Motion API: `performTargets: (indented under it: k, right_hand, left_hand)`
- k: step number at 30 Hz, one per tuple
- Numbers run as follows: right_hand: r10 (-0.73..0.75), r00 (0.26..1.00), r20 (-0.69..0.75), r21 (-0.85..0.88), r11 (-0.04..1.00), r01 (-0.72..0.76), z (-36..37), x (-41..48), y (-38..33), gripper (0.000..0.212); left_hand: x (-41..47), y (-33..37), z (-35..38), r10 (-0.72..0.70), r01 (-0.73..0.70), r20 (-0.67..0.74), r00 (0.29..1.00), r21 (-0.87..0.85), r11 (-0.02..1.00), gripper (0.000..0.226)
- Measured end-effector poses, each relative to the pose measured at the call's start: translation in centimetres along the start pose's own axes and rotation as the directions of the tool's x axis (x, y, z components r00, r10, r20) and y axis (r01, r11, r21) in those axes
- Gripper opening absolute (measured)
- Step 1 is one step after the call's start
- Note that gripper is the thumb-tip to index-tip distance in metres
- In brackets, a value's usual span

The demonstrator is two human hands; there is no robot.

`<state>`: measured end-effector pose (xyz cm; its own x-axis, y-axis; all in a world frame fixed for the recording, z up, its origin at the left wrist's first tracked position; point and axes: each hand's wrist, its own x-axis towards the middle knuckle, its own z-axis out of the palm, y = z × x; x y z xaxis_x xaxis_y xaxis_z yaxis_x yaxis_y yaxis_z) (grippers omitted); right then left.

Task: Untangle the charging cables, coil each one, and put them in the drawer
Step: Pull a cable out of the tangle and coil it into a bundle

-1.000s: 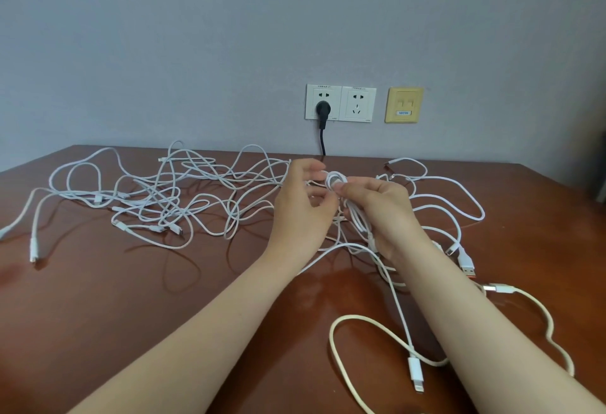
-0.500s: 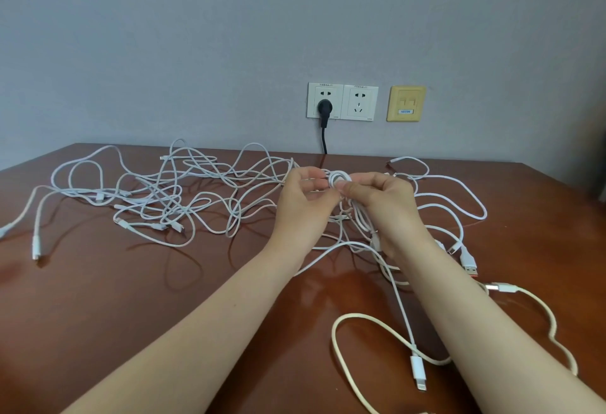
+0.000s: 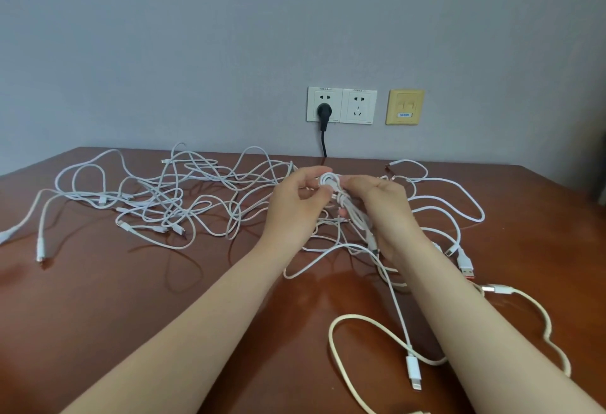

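Note:
Several white charging cables [image 3: 183,203] lie tangled across the brown table [image 3: 137,308]. Above the table's middle, my left hand [image 3: 295,203] and my right hand [image 3: 383,207] meet at a small coil of white cable [image 3: 329,181]. Both hands pinch that coil between fingers and thumb. Its loose strands hang down between my palms to the table. One strand runs toward me and ends in a white plug [image 3: 414,371]. A thicker cream cable [image 3: 341,344] loops at the front right. No drawer is in view.
A wall rises right behind the table, with two white sockets [image 3: 341,105], a black plug [image 3: 324,110] in the left one, and a yellow wall plate [image 3: 405,107]. An orange-tipped USB plug [image 3: 467,266] lies beside my right forearm.
Both hands have stayed together at the coil, with only small finger shifts. The camera has tilted slightly, so the scene sits a little lower and nearer.

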<state>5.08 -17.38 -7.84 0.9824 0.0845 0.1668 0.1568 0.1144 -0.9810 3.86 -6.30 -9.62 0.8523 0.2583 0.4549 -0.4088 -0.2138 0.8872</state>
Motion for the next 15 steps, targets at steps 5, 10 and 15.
performTargets:
  k: [5, 10, 15]
  right_hand:
    - [0.057, 0.986, 0.159, -0.037, 0.998, -0.051, 0.0, -0.1, -0.3, 0.032]
    - [0.127, 0.973, 0.194, -0.166, 0.982, -0.095, 0.2, -0.3, -0.2, 0.016]
    - [-0.054, 0.994, 0.092, -0.238, 0.968, 0.075, 0.2, 0.2, 0.2, 0.014]
  left_hand:
    - [0.3, -0.2, -0.4, -0.152, 0.142, -0.022, 0.988, -0.252, 0.957, 0.023]
    - [0.7, 0.3, -1.0, -0.201, 0.157, -0.059, 0.978, -0.430, 0.889, 0.024]
    - [1.2, 0.6, -1.7, -0.041, 0.041, -0.164, 0.986, -0.006, 0.999, 0.031]
